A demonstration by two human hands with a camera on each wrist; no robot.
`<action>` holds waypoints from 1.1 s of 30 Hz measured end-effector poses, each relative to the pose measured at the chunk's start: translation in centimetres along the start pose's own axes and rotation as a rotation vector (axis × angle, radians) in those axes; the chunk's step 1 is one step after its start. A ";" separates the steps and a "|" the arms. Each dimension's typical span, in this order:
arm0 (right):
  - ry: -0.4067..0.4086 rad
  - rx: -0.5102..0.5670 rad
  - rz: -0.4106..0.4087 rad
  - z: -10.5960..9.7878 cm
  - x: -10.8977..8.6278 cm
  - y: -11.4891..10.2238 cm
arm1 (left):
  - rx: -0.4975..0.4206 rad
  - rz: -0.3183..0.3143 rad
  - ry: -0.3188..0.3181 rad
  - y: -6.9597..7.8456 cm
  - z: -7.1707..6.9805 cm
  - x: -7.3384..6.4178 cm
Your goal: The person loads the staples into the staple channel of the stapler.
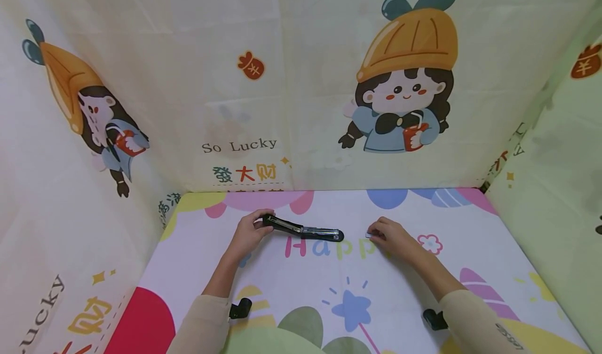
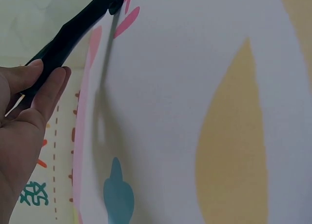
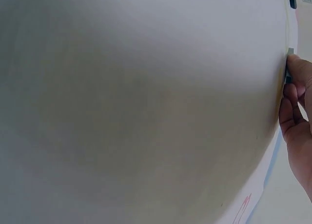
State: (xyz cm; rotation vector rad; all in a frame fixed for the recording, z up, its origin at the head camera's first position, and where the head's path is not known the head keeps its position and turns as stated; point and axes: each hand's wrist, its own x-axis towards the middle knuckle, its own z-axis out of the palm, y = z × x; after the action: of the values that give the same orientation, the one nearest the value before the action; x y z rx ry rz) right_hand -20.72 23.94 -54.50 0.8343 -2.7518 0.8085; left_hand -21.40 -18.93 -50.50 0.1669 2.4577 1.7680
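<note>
A black stapler [image 1: 322, 233] lies opened out at the middle of the table, its metal magazine showing on top. My left hand [image 1: 251, 232] grips its raised left end between thumb and fingers. In the left wrist view, the thumb and fingers of that hand [image 2: 29, 102] hold the dark stapler arm [image 2: 68, 41] above the table. Just past the stapler's right end, my right hand [image 1: 390, 235] pinches a small grey staple strip [image 1: 369, 235]. The right wrist view has the strip [image 3: 291, 51] sticking out between thumb and fingertips, close over the tabletop, mostly covered by the hand.
The table [image 1: 291, 286] wears a white printed cover with coloured shapes and letters. Printed cloth walls [image 1: 310, 82] stand at the back and both sides. Black wrist mounts [image 1: 241, 308] show at both sleeves.
</note>
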 end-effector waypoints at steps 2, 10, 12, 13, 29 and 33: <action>-0.003 0.004 0.008 0.0 -0.1 0.0 | -0.004 0.000 0.001 0.0 0.0 0.0; -0.003 0.015 0.040 0.1 -0.2 0.1 | 0.017 -0.004 0.004 -0.2 0.0 0.0; -0.009 0.015 0.053 0.0 -0.1 0.0 | 0.023 -0.008 0.006 -0.3 0.0 0.0; -0.011 0.016 0.057 0.0 -0.1 0.0 | 0.028 -0.009 0.007 -0.3 0.0 0.1; -0.049 0.043 0.152 -0.5 0.2 -0.5 | 0.028 0.009 0.000 -0.5 0.0 0.3; -0.056 0.040 0.140 -0.6 0.8 -1.1 | 0.029 0.012 0.004 -0.5 0.0 0.2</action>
State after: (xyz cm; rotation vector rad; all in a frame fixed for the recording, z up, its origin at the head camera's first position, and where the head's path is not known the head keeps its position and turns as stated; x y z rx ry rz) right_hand -20.77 23.12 -53.31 0.6870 -2.8784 0.8805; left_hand -21.65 -19.09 -50.94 0.1815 2.4914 1.7398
